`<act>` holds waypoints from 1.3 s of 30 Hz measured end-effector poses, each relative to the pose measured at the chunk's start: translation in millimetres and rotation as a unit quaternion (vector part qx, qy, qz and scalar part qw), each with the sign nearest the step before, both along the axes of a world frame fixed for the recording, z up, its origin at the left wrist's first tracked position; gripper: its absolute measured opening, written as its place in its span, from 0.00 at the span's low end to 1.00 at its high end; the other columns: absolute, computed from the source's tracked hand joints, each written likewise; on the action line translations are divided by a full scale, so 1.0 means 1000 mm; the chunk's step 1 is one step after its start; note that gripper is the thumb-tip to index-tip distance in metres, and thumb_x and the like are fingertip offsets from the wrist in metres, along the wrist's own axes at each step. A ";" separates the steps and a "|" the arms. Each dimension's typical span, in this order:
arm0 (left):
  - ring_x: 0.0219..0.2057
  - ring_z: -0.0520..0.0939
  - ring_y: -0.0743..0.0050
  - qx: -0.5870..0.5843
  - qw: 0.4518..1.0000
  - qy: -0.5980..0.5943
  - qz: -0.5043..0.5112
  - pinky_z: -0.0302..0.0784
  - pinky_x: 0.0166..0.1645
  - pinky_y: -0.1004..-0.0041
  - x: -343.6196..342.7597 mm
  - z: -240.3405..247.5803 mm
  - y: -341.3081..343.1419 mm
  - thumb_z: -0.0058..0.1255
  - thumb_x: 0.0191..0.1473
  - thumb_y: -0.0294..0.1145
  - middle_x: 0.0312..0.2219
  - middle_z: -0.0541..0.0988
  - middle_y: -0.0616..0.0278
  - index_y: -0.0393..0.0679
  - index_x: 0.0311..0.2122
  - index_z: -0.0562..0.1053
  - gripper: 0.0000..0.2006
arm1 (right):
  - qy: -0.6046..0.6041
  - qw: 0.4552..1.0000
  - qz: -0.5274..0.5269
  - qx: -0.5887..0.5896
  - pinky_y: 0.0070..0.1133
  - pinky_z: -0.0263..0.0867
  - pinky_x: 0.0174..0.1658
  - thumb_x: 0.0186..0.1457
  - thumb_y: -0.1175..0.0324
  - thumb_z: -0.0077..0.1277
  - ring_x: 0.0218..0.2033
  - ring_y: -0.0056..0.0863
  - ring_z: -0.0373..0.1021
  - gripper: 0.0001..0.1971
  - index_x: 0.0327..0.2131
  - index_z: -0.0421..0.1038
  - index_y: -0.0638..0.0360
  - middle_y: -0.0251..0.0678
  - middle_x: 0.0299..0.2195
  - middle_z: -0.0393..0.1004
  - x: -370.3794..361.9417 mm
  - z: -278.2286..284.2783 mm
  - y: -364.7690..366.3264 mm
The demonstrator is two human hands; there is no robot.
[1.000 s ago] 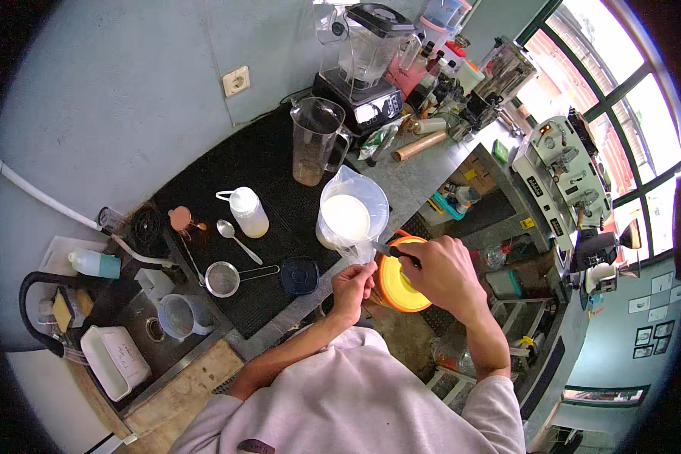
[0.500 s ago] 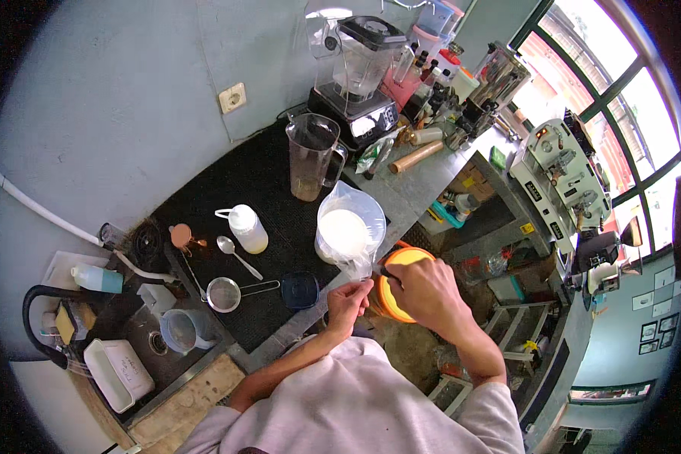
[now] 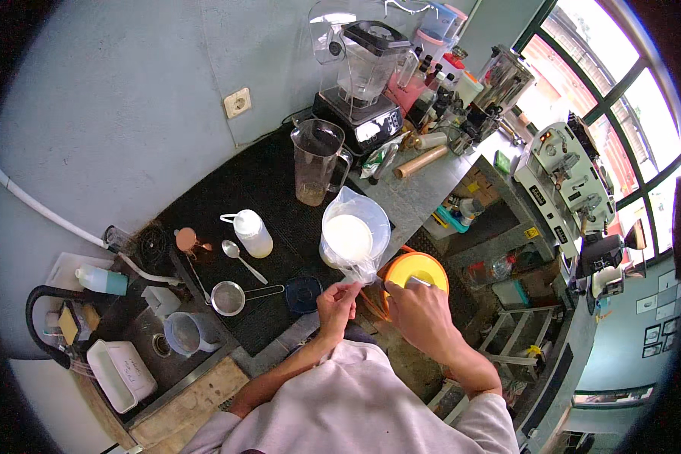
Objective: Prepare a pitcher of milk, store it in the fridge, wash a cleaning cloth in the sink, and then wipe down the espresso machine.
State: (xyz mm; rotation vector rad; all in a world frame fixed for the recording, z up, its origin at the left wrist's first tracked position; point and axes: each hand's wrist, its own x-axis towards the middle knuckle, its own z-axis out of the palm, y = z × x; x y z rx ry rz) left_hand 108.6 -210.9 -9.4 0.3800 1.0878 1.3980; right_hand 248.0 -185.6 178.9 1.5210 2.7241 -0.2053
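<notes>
Clear plastic (image 3: pixel 364 272) pinched near the jug (image 3: pixel 378 223).
Left hand (image 3: pixel 336 310) grips it; right hand (image 3: pixel 418 309) clenches a mostly hidden tool (image 3: pixel 418 282), both forearms (image 3: pixel 284 374) angling inward.

The left forearm (image 3: pixel 284 377) slanted up and rightward across the front of the body, ending in the left hand (image 3: pixel 338 309), whose thumb and forefinger met in a pinch while the other fingers curled inward. The right forearm (image 3: pixel 471 365) angled up and leftward, elbow bent. The right hand (image 3: pixel 418 312) lay back uppermost, just beside the left; its partly hidden fingers seemed tightly curled.
</notes>
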 end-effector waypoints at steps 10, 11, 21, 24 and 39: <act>0.17 0.67 0.94 0.097 0.982 0.128 0.101 0.57 0.19 0.84 -0.005 0.005 0.012 0.64 0.57 0.34 0.18 0.73 0.75 0.40 0.33 0.74 0.11 | -0.029 0.998 -0.056 -0.022 0.38 0.70 0.26 0.60 0.64 0.52 0.22 0.43 0.75 0.16 0.51 0.75 0.54 0.41 0.23 0.76 0.003 -0.006 -0.030; 0.17 0.67 0.95 0.091 0.981 0.145 0.090 0.57 0.20 0.85 -0.006 0.006 0.015 0.64 0.57 0.33 0.18 0.74 0.76 0.39 0.32 0.74 0.11 | -0.012 0.998 -0.062 -0.012 0.37 0.70 0.26 0.60 0.64 0.52 0.22 0.43 0.75 0.16 0.51 0.74 0.54 0.41 0.23 0.76 0.004 -0.010 -0.033; 0.15 0.67 0.94 0.059 0.991 0.119 -0.001 0.56 0.17 0.82 -0.017 0.017 0.027 0.63 0.58 0.35 0.16 0.74 0.75 0.34 0.35 0.81 0.12 | 0.033 0.994 -0.102 -0.015 0.33 0.69 0.26 0.58 0.65 0.55 0.21 0.39 0.75 0.15 0.49 0.78 0.54 0.39 0.23 0.76 0.014 0.033 -0.064; 0.14 0.66 0.94 0.059 0.991 0.120 -0.001 0.55 0.16 0.82 -0.016 0.019 0.031 0.63 0.59 0.35 0.16 0.74 0.75 0.33 0.35 0.80 0.13 | 0.068 0.994 -0.087 -0.016 0.35 0.71 0.27 0.57 0.64 0.54 0.21 0.39 0.75 0.16 0.50 0.74 0.54 0.39 0.23 0.75 0.019 0.049 -0.059; 0.14 0.68 0.93 0.086 0.986 0.142 0.001 0.58 0.17 0.83 -0.018 0.019 0.036 0.62 0.58 0.34 0.15 0.74 0.74 0.37 0.29 0.79 0.11 | 0.088 0.991 -0.096 0.011 0.36 0.70 0.32 0.55 0.64 0.56 0.26 0.44 0.77 0.11 0.41 0.79 0.56 0.44 0.25 0.78 -0.017 0.042 -0.012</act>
